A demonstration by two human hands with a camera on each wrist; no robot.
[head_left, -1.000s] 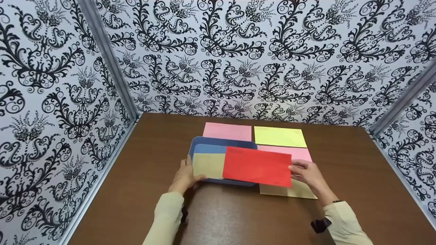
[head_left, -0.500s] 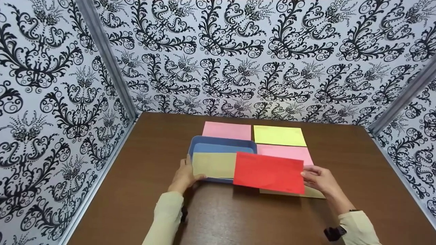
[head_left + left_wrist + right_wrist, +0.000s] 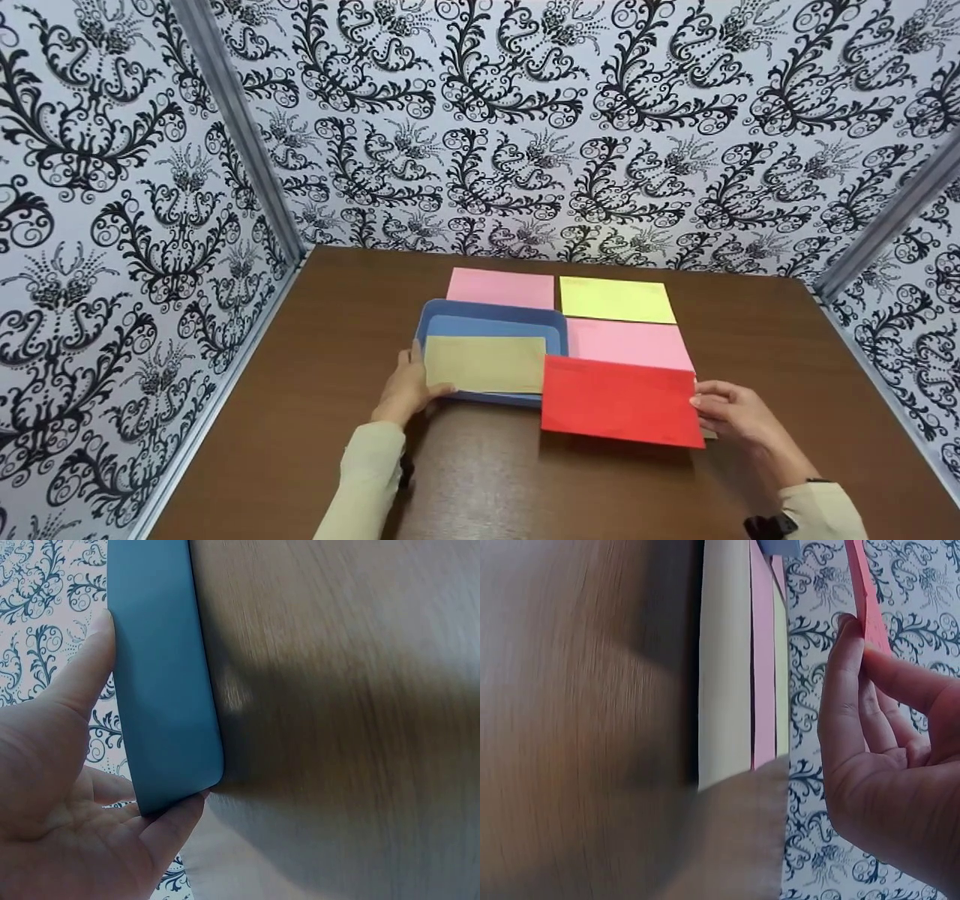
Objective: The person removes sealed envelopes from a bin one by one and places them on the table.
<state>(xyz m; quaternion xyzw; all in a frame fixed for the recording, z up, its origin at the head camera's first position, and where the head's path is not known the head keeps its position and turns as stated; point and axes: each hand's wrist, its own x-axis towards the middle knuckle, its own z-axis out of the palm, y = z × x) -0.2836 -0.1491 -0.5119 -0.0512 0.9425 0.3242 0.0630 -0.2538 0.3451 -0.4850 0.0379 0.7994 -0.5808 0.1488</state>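
A red envelope (image 3: 619, 401) is held up off the table by my right hand (image 3: 735, 412), thumb and fingertips pinching its right edge. The right wrist view shows that pinch on the red envelope (image 3: 859, 585) from the side. My left hand (image 3: 405, 386) grips the blue tray (image 3: 487, 308) at its front left corner. In the left wrist view, the thumb lies along the upper edge of the tray wall (image 3: 161, 675) and fingers reach its corner. A tan envelope (image 3: 484, 365) lies in the tray. The red envelope overlaps the tray's front right corner in the head view.
A pink envelope (image 3: 502, 287) lies behind the tray, with a yellow envelope (image 3: 617, 300) beside it. Another pink envelope (image 3: 630, 343) lies right of the tray. The red one mostly hides another tan envelope (image 3: 726, 660). Patterned walls enclose the brown table (image 3: 480, 480).
My right hand has carried the red envelope right and toward the front, off the tray, uncovering the tan envelope inside. The left hand has stayed at the tray's corner.
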